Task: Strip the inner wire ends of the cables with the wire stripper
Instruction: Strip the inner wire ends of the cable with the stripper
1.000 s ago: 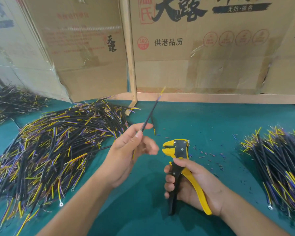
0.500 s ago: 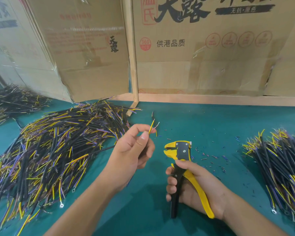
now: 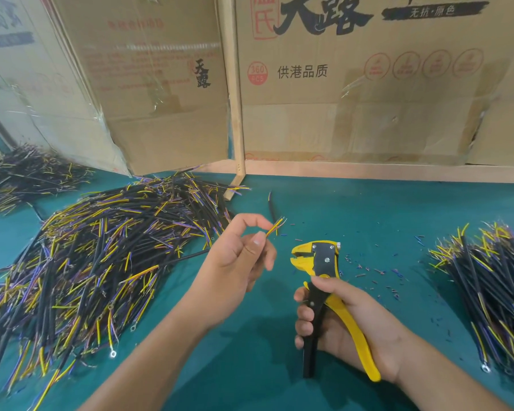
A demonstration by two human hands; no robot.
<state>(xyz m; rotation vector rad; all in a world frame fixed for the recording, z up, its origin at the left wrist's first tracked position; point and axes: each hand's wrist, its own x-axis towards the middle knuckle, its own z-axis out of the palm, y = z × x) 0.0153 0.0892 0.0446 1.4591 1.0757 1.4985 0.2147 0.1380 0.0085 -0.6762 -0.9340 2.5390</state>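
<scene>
My left hand (image 3: pixel 235 262) pinches a cable between thumb and forefinger, so that only its yellow and purple inner wire ends (image 3: pixel 275 228) stick out toward the right. The rest of that cable is hidden behind the hand. My right hand (image 3: pixel 344 324) grips the handles of the yellow and black wire stripper (image 3: pixel 321 262), held upright with its jaws facing left, a short gap to the right of the wire ends. The jaws hold nothing.
A big heap of black cables (image 3: pixel 80 262) with yellow and purple ends lies left, a smaller pile (image 3: pixel 493 286) right, another heap (image 3: pixel 21 173) far left. One loose cable (image 3: pixel 271 207) lies behind my hand. Insulation bits (image 3: pixel 374 271) dot the green mat. Cardboard boxes (image 3: pixel 353 84) wall the back.
My left hand turned the cable round: a second ago it stood up long from the fingers, now only the short wire ends show, pointing at the stripper. The right hand stayed put.
</scene>
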